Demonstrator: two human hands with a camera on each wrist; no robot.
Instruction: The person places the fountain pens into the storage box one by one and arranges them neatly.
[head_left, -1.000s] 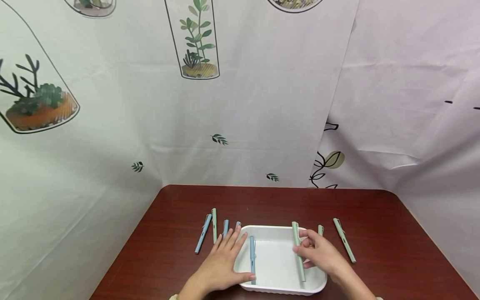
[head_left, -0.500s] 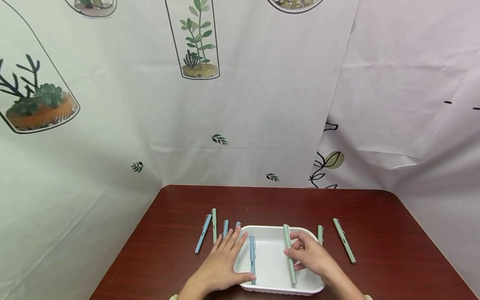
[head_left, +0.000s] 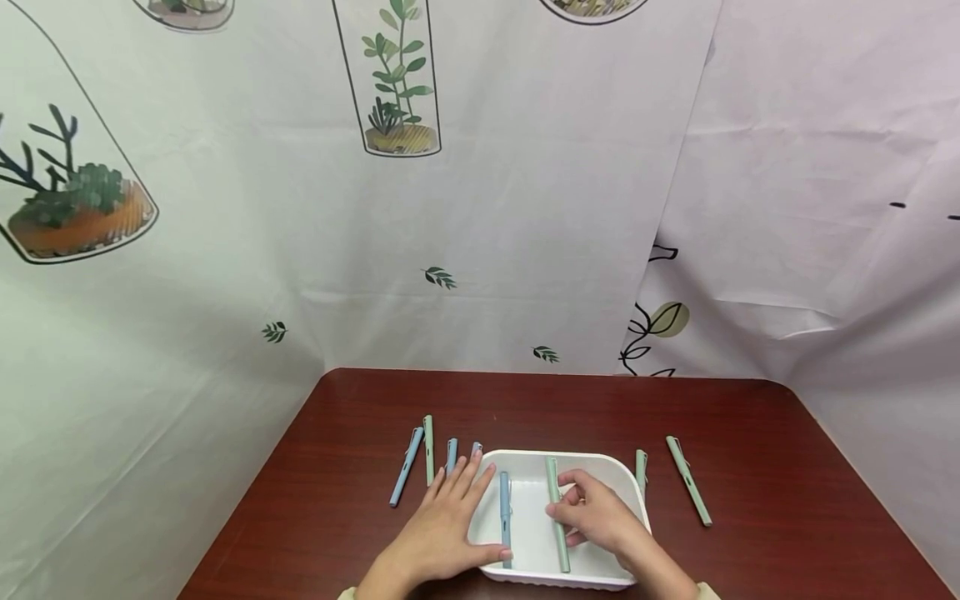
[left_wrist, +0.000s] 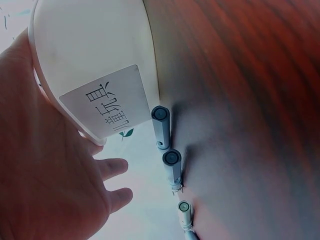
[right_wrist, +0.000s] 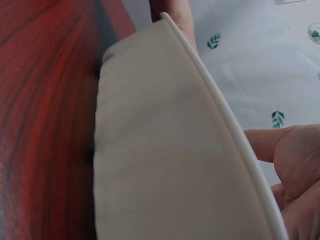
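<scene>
Head view: a pale green pen (head_left: 557, 517) slants over the middle of the white tray (head_left: 531, 533), pinched between the right hand's (head_left: 600, 512) thumb and fingers; whether it touches the base I cannot tell. The left hand (head_left: 442, 533), fingers spread and gripping nothing, braces the tray's left edge, near the blue pen (head_left: 505, 508) inside. The step looks like placing; the next move probably calls for lowering, then easing the pinch. The tray seems smooth plastic, round-cornered; loose pens (head_left: 407, 468), slim and clipped, flank it on the wood-grained, red-brown tabletop (head_left: 787, 500)
</scene>
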